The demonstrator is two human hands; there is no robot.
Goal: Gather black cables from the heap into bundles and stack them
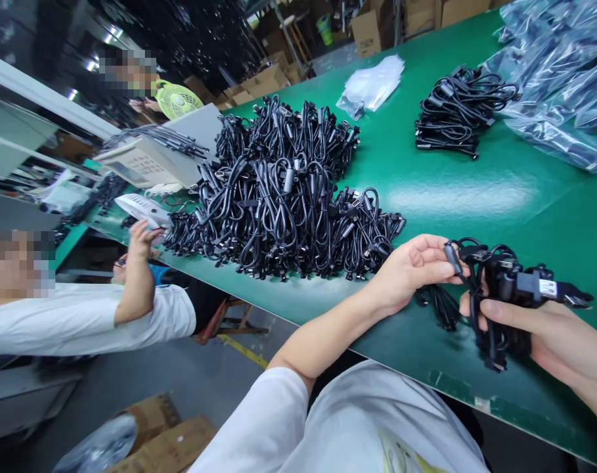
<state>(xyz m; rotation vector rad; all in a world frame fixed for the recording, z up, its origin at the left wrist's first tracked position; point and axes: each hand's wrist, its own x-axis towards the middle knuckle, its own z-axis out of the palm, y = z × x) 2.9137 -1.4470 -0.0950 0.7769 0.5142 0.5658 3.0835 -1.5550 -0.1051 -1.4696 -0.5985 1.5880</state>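
My right hand (549, 328) is closed around a bunch of coiled black USB cables (508, 279), its thumb lying across the near side and plug ends sticking out to the right. My left hand (411, 270) pinches one black cable by its thick grey-black cylinder (452, 258), at the left side of the bunch. Below my left fingers a coiled black cable (443, 307) lies on the green table (475, 197). To the left of my hands rises a big heap of tied black cables (288, 197).
A smaller cable pile (460, 108) lies at the back right beside clear plastic packs (564, 85). Empty-looking plastic bags (374, 85) rest near the far edge. At the left sit a co-worker (81, 315), a white fan (145, 209) and a beige device with buttons (140, 161).
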